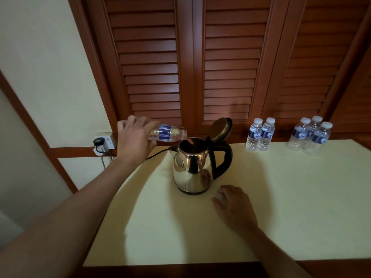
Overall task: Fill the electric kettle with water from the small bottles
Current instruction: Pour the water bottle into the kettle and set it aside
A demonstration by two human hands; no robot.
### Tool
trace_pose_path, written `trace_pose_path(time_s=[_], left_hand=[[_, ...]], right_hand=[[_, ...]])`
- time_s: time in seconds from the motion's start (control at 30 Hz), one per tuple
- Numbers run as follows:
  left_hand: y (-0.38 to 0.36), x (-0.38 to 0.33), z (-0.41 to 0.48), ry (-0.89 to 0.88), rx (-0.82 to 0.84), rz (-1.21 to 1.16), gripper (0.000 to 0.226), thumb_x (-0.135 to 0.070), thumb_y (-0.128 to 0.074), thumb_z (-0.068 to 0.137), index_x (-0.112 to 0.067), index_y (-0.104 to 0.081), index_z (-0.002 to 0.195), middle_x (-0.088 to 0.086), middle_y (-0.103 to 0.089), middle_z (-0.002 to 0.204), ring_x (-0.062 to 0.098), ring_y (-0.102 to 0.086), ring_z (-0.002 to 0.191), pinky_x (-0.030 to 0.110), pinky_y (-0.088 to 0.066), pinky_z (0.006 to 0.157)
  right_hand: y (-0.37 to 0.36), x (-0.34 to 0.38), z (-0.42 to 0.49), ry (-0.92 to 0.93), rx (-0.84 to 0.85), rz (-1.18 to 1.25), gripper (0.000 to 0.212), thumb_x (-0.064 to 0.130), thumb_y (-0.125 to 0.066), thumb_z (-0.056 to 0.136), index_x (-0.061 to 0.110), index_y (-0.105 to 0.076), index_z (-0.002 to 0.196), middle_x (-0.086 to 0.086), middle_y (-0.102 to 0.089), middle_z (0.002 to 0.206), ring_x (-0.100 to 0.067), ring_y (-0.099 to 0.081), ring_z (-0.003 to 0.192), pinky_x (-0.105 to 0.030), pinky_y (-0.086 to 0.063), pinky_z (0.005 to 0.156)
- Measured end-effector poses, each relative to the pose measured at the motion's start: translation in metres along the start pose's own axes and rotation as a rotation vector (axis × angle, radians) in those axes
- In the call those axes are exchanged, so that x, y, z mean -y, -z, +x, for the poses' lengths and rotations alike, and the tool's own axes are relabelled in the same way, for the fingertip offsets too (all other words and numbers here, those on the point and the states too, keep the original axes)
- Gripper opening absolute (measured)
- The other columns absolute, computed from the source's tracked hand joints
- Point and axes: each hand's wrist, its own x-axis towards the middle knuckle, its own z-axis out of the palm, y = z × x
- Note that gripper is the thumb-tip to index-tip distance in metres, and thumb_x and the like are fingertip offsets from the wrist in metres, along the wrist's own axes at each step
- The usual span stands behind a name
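Head view. Item: bottle (167,134), gripped at its base by my left hand (134,137), at 10 o'clock of the open kettle (192,169). Risk: mouth drifting off the rim wets the desk (281,197). Long axis near level, mouth toward 3 o'clock. Right hand (234,205) rests curled at 5 o'clock; whether it holds anything, I cannot tell.

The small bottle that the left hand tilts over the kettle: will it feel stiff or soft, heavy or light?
Probably light: the bottle looks almost empty, its water running into the kettle. Its clear plastic wall likely dents if the left hand squeezes hard. Laid down, it may roll.
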Motion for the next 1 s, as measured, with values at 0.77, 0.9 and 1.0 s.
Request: trace_pose_path(time_s=[0.77, 0.9, 1.0], left_hand=[[0.005, -0.004, 0.011, -0.065, 0.006, 0.069, 0.055, -0.025, -0.079, 0.081, -0.025, -0.060, 0.132, 0.005, -0.064, 0.124, 0.031, -0.048, 0.115, 0.048, -0.033, 0.093], [0.006, -0.006, 0.015, -0.099, 0.002, 0.090, 0.051, -0.023, -0.080, 0.080, -0.025, -0.063, 0.128, 0.005, -0.066, 0.124, 0.031, -0.050, 0.115, 0.049, -0.033, 0.093], [0.005, -0.007, 0.018, -0.153, -0.001, 0.109, 0.048, -0.019, -0.080, 0.078, -0.024, -0.065, 0.124, 0.005, -0.067, 0.124, 0.031, -0.050, 0.118, 0.050, -0.032, 0.094]], right_hand=[[-0.001, -0.001, 0.000, -0.007, 0.005, -0.024, 0.024, 0.044, -0.067, 0.081, 0.026, -0.066, 0.096, 0.011, -0.065, 0.104, -0.016, -0.057, 0.100, -0.033, -0.047, 0.087], [0.000, -0.001, 0.000, -0.007, 0.016, -0.030, 0.025, 0.045, -0.066, 0.082, 0.025, -0.066, 0.097, 0.011, -0.065, 0.104, -0.016, -0.057, 0.100, -0.032, -0.045, 0.086], [0.000, -0.001, 0.000, -0.005, 0.015, -0.030, 0.026, 0.045, -0.065, 0.082, 0.025, -0.067, 0.098, 0.010, -0.065, 0.106, -0.016, -0.057, 0.102, -0.032, -0.046, 0.088]])
